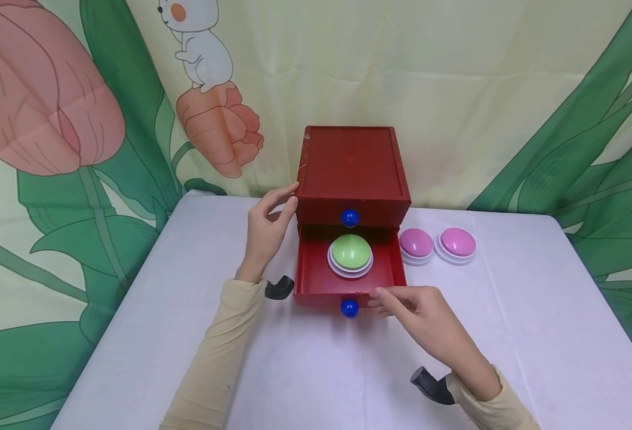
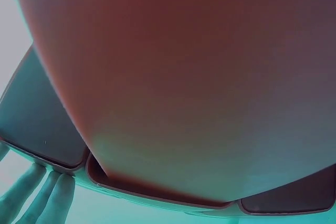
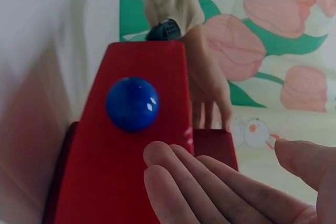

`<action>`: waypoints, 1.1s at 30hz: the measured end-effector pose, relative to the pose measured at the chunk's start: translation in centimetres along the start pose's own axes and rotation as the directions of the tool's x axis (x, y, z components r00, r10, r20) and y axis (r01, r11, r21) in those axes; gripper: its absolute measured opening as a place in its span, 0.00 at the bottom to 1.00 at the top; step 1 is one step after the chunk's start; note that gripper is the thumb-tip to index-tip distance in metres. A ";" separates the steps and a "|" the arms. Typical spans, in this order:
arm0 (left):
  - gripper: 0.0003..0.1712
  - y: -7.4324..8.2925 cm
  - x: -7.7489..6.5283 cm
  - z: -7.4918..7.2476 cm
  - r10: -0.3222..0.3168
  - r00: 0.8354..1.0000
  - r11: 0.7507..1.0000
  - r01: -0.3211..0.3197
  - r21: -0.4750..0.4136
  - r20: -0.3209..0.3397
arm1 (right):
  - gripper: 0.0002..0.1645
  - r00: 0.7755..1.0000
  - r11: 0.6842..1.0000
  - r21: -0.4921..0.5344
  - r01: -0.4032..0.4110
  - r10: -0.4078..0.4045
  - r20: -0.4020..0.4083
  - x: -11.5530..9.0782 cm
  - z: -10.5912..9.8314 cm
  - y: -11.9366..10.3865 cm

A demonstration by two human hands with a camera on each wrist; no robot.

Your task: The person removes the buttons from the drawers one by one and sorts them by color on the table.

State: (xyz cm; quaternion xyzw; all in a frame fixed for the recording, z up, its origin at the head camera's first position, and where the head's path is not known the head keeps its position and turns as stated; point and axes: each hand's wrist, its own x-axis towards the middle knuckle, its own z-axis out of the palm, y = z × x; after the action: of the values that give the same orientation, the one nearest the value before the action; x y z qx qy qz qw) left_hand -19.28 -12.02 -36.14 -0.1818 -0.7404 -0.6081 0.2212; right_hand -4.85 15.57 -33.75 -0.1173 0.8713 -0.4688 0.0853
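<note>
A small red cabinet [image 1: 350, 161] has its lower drawer [image 1: 316, 286] pulled out. Inside that drawer sits a light green dome [image 1: 351, 251] on a round white base. My left hand [image 1: 269, 230] rests its fingertips against the cabinet's left side. At the right part of the drawer's front is my right hand [image 1: 423, 319], fingers nearly straight beside the lower blue knob [image 1: 350, 309]. The right wrist view shows these fingers [image 3: 163, 187] over the red front below the knob [image 3: 132, 104], holding nothing; contact is unclear. The left wrist view is mostly blocked by a blurred close surface.
Two pink domes [image 1: 416, 243] on white bases stand right of the cabinet, the nearer one close to the drawer's side. The upper drawer, with its blue knob [image 1: 350, 218], is closed. A white-covered table [image 1: 305, 370] lies below; a printed curtain [image 1: 434, 101] hangs behind.
</note>
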 end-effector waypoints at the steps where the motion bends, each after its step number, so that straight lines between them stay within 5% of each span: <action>1: 0.19 0.0 0.0 0.0 0.000 1.000 1.000 0.000 -0.001 0.000 | 0.18 1.000 1.000 -0.010 0.007 -0.007 -0.009 0.0 -0.2 -0.1; 16: 0.20 2.1 -0.1 0.2 -0.049 0.999 0.999 0.049 0.005 0.009 | 0.13 0.980 0.986 -0.109 0.130 -0.144 -0.136 0.6 -1.8 -0.9; 33: 0.19 -0.1 0.0 0.0 0.004 1.000 1.000 -0.004 -0.005 -0.001 | 0.22 0.967 0.965 -0.193 0.177 -0.207 -0.149 3.8 -1.9 0.8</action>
State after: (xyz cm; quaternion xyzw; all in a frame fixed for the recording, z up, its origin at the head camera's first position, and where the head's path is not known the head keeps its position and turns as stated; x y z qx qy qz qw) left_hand -19.34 -12.01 -36.23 -0.1838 -0.7383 -0.6097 0.2223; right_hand -9.07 16.41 -33.53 -0.1687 0.8983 -0.4031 -0.0452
